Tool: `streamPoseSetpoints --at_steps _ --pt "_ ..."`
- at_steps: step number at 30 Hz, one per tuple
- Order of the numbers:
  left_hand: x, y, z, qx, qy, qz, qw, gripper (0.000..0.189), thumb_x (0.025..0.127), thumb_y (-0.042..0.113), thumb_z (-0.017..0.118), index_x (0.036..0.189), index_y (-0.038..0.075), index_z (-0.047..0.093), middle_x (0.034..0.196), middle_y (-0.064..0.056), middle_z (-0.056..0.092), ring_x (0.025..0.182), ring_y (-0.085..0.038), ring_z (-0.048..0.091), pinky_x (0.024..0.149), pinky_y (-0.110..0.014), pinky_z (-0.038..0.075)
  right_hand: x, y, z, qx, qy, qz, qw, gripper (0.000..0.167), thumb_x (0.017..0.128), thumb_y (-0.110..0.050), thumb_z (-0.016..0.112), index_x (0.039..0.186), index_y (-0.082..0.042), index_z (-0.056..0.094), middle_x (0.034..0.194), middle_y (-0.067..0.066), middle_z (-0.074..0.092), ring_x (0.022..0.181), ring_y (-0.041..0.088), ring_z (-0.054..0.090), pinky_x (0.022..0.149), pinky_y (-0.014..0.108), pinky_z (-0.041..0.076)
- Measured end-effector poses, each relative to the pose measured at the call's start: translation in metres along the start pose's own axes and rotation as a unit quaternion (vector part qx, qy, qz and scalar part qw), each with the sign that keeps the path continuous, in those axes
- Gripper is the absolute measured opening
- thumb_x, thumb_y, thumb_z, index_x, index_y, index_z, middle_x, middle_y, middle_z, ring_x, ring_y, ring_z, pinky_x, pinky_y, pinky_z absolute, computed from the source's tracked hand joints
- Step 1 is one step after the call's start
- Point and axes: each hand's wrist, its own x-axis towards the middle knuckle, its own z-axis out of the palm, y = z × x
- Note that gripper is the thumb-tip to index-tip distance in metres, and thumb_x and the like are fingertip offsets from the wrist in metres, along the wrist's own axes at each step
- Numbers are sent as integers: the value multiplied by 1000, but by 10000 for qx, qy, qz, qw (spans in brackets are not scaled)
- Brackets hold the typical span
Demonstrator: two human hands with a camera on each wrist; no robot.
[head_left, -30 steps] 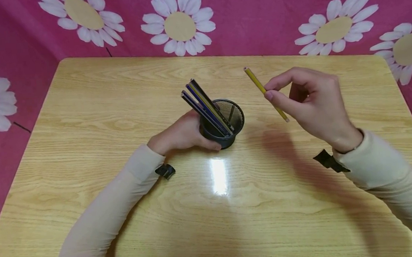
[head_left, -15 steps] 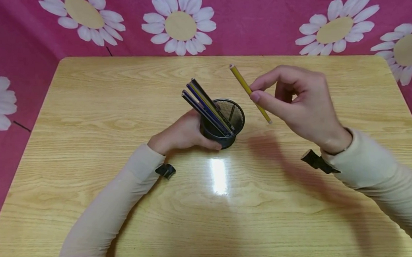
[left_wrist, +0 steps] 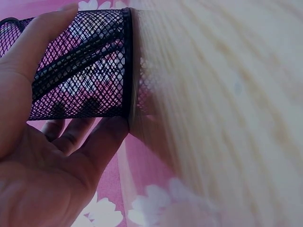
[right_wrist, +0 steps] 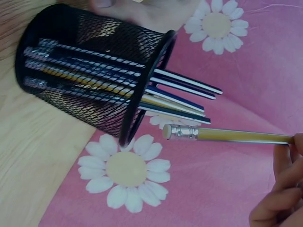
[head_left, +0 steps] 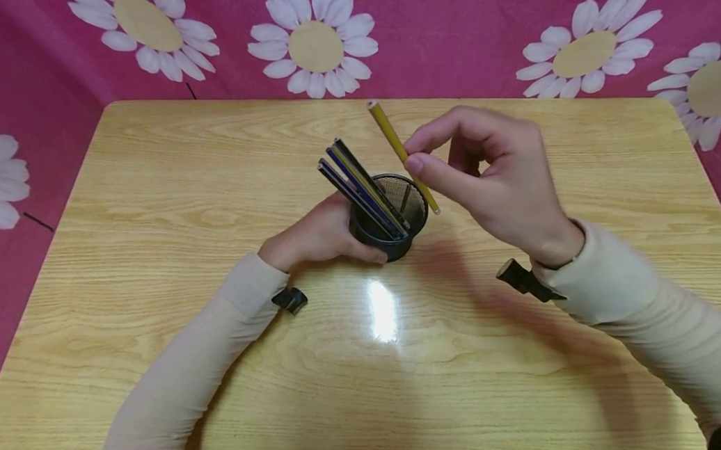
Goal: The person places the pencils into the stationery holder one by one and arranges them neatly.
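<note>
My left hand (head_left: pixel 317 236) grips a black mesh pencil cup (head_left: pixel 393 248) that stands upright on the table. In the left wrist view its thumb and fingers lie on opposite sides of the mesh (left_wrist: pixel 90 85). Several dark, blue and yellow pencils (right_wrist: pixel 189 81) lean in the cup, eraser ends down. My right hand (head_left: pixel 495 174) pinches a yellow pencil (head_left: pixel 387 130) between thumb and index finger, above the table and tilted. Its eraser end (right_wrist: pixel 180 132) points down by the cup's rim (right_wrist: pixel 147 90), outside the opening in the right wrist view.
The wooden table (head_left: pixel 205 152) meets a pink cloth backdrop (head_left: pixel 447 31) printed with white daisies at its far edge. A bright light reflection (head_left: pixel 382 310) lies on the tabletop in front of the cup. Dark straps (head_left: pixel 290 300) hang at both sleeve cuffs.
My right hand has moved left with the yellow pencil, from well to the right of the cup to beside its rim. The left hand and cup have stayed put.
</note>
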Motion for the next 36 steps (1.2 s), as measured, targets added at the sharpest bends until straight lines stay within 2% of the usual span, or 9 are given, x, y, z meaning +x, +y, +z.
streamPoseSetpoints --at_steps 6,14,22,26,32,36 --pt "0 0 0 -64 -17 73 10000 98 69 16 98 152 12 46 136 -2 63 126 -11 56 118 -28 32 4 -3 7 145 167 -95 9997 8 89 2 73 96 2 77 80 -2 71 48 7 36 46 23 27" --pt "-1 -1 0 -56 -28 -15 10000 98 69 16 97 152 9 45 135 -3 64 127 -12 56 118 -29 32 9 3 14 219 89 -76 9997 9 89 1 74 98 4 76 83 1 72 49 9 37 45 24 28" --pt "0 -2 0 -29 -31 -83 10000 81 70 16 97 138 8 55 126 -1 68 120 -12 59 115 -28 35 7 13 21 424 -120 106 9990 9 90 1 74 98 5 75 86 4 73 47 10 35 42 24 26" --pt "0 -1 -1 -8 -43 -120 9999 75 70 17 97 133 9 58 123 0 69 117 -11 60 114 -28 37 4 20 24 329 -206 264 9989 8 91 -2 75 99 1 76 87 1 74 49 12 37 43 25 28" --pt "1 -2 -1 -131 -100 -53 9999 79 71 16 97 137 9 54 126 -1 67 118 -12 60 114 -29 37 -1 30 29 8 -372 428 9984 8 91 -6 75 98 -5 77 89 6 75 50 13 41 44 24 31" --pt "1 -2 -1 -153 -120 -72 9998 80 71 15 96 138 8 53 127 -2 67 118 -12 61 114 -29 38 -5 34 32 -166 -427 620 9970 7 91 -7 75 97 -8 78 88 0 75 50 13 42 44 24 32"
